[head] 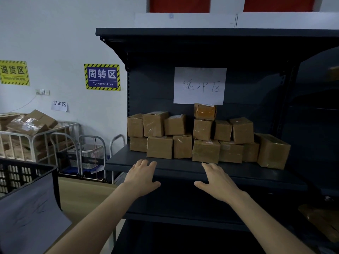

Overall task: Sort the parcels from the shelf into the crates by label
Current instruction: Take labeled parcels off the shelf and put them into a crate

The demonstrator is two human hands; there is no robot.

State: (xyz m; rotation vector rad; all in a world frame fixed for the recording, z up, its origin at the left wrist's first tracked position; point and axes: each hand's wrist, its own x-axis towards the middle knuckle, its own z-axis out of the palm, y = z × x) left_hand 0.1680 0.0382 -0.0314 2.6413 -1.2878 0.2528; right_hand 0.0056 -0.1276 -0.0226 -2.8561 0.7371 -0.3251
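Several brown taped cardboard parcels are stacked in two or three layers on a dark metal shelf. One small parcel sits on top of the stack. My left hand reaches over the shelf's front edge, open and empty, just short of a lower parcel. My right hand does the same in front of another lower parcel, fingers spread, holding nothing. A black plastic crate stands at the lower left.
A handwritten paper sign hangs on the shelf's back panel. Metal cage carts with loose cardboard boxes stand by the left wall under wall signs. A second shelf unit adjoins on the right.
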